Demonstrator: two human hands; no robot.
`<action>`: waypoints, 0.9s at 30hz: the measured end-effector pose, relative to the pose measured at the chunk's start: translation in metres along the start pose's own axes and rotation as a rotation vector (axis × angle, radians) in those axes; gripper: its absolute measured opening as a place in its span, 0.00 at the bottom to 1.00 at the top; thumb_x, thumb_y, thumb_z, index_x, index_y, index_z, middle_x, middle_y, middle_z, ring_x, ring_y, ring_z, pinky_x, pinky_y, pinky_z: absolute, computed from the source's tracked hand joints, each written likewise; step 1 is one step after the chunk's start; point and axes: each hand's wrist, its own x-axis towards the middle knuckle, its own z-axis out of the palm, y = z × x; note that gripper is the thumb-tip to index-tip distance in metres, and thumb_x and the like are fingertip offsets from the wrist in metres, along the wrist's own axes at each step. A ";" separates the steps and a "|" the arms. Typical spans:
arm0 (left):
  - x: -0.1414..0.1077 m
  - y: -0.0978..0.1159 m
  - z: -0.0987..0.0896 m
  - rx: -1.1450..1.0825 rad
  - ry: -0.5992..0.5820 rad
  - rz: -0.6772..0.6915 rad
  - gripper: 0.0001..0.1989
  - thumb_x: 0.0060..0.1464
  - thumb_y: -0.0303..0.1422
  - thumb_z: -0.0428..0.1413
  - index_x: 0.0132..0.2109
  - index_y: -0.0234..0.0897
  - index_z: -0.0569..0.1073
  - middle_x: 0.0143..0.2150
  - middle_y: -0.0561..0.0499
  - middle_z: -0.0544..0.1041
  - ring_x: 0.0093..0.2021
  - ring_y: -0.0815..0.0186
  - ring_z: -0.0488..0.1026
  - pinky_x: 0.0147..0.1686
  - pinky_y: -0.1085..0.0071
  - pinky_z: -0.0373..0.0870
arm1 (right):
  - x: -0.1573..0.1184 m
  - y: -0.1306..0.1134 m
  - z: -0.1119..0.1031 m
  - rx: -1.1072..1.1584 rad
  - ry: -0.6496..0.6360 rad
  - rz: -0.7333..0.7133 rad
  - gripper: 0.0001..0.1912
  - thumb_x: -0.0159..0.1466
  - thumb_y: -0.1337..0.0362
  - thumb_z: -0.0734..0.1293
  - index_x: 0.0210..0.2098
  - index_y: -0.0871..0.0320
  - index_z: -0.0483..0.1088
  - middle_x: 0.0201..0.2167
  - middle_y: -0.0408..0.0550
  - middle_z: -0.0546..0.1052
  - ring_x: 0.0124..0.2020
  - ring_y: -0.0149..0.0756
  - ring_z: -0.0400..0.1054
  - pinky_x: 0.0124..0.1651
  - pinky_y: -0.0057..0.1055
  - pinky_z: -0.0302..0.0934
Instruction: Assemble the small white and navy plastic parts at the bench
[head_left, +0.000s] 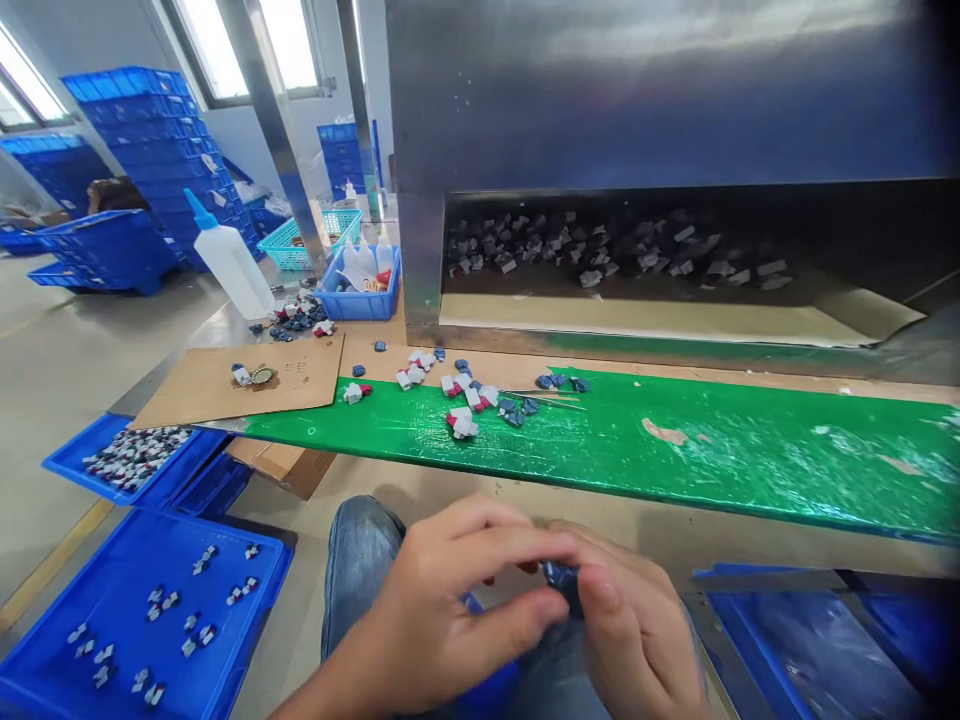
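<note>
My left hand [457, 590] and my right hand [637, 625] meet above my lap. Between their fingertips they grip a small dark blue plastic piece [559, 575], mostly covered by the fingers. On the green-covered bench edge beyond them lie several white and red pieces [463, 424]. Several loose dark blue pieces [517, 411] are beside these, near a thin metal rod [544, 399].
A metal booth [675, 100] holding many small pieces stands behind the bench. A white squeeze bottle [234, 265] and cardboard sheet [307, 385] are at left. Below, a blue tray [135, 580] holds scattered pieces; another tray [75, 462] is heaped. Stacked crates [161, 150] stand behind.
</note>
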 end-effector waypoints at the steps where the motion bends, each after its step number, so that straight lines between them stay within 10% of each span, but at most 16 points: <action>1: 0.000 -0.001 0.003 0.017 0.019 0.017 0.12 0.53 0.29 0.55 0.46 0.35 0.72 0.37 0.49 0.73 0.37 0.71 0.69 0.37 0.78 0.67 | -0.001 0.000 0.001 0.011 -0.004 0.016 0.21 0.68 0.60 0.49 0.21 0.58 0.59 0.17 0.42 0.61 0.19 0.29 0.58 0.22 0.27 0.51; 7: 0.006 -0.028 -0.004 0.235 0.111 0.094 0.10 0.51 0.31 0.57 0.42 0.35 0.71 0.36 0.49 0.75 0.35 0.68 0.70 0.36 0.75 0.70 | 0.001 0.016 0.001 -0.005 0.025 0.205 0.21 0.66 0.57 0.53 0.18 0.58 0.57 0.15 0.39 0.59 0.16 0.27 0.55 0.19 0.24 0.49; 14: 0.046 -0.080 -0.035 0.761 -0.054 -0.017 0.18 0.53 0.30 0.53 0.52 0.37 0.65 0.49 0.45 0.70 0.50 0.58 0.64 0.48 0.60 0.65 | 0.049 0.102 -0.023 -0.198 0.253 0.478 0.21 0.62 0.50 0.55 0.25 0.58 0.65 0.18 0.43 0.65 0.20 0.32 0.60 0.24 0.28 0.54; 20: 0.059 -0.096 -0.030 0.141 0.244 -0.333 0.07 0.48 0.33 0.56 0.37 0.38 0.73 0.37 0.49 0.73 0.40 0.61 0.67 0.41 0.67 0.65 | 0.048 0.115 -0.023 -0.216 0.203 0.471 0.14 0.60 0.53 0.60 0.31 0.57 0.69 0.25 0.46 0.73 0.27 0.36 0.66 0.31 0.32 0.57; 27: 0.069 -0.100 -0.045 -0.381 0.437 -0.522 0.17 0.47 0.43 0.53 0.40 0.35 0.65 0.40 0.47 0.69 0.37 0.65 0.69 0.26 0.74 0.69 | 0.044 0.114 -0.025 -0.315 0.268 0.352 0.12 0.60 0.56 0.60 0.36 0.57 0.70 0.34 0.48 0.71 0.30 0.34 0.65 0.30 0.30 0.59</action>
